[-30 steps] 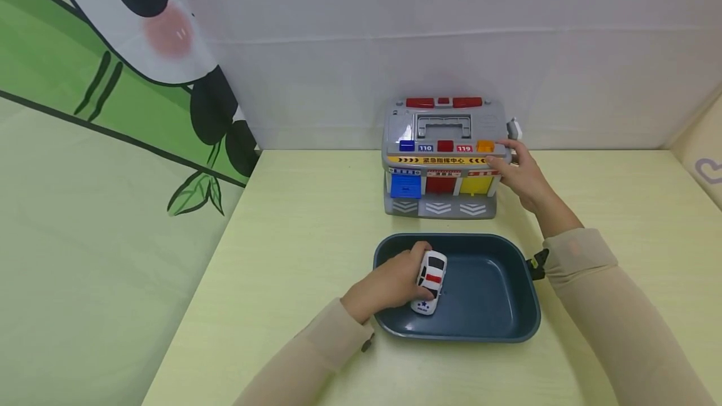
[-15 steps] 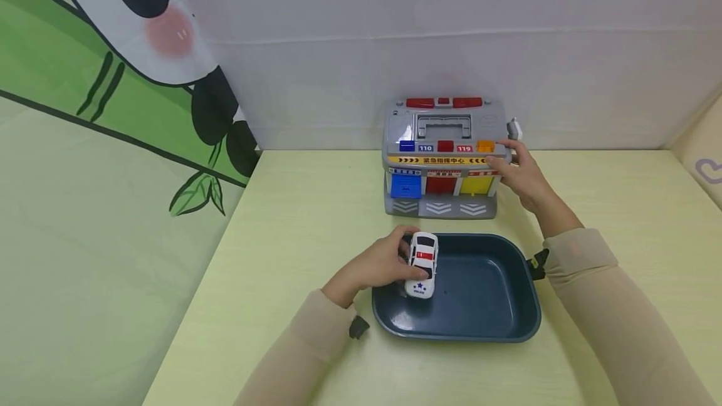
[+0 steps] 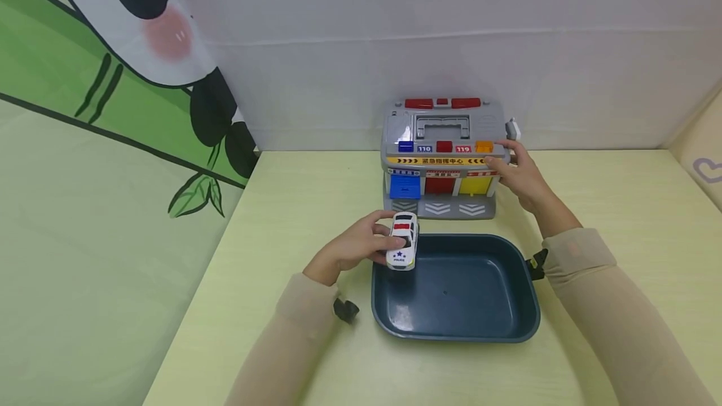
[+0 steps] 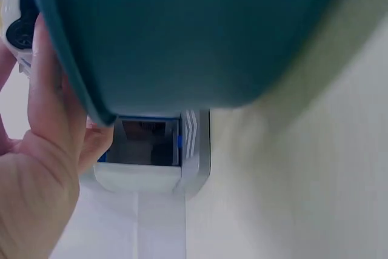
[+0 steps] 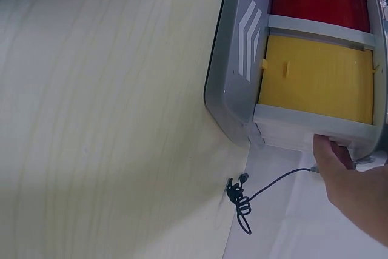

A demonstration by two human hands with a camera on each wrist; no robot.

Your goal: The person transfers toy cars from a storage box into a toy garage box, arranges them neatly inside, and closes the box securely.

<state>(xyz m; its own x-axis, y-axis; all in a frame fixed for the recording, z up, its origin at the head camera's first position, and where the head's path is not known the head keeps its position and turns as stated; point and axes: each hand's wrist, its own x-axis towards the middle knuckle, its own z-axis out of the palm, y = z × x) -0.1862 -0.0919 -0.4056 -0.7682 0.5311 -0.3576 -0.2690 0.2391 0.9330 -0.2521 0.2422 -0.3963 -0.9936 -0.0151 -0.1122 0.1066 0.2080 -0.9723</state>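
Note:
A white toy police car with a red roof light is in my left hand, thumb on one side and fingers on the other. It is above the far left corner of the dark blue tray. In the left wrist view, the tray's wall partly covers the car. My right hand grips the upper right corner of the grey toy garage, thumb on its front. Red and yellow doors are closed. Near the blue door, the left wrist view shows a blue-edged opening, dark inside.
Behind the garage stands a pale cloth wall. A coiled black cord lies by the garage's right side, running up toward the hand. The tray sits on the pale wooden table, just in front of the garage.
My left hand has lifted the police car from inside the tray and carried it forward and left toward the garage. The right hand, garage and tray have stayed put.

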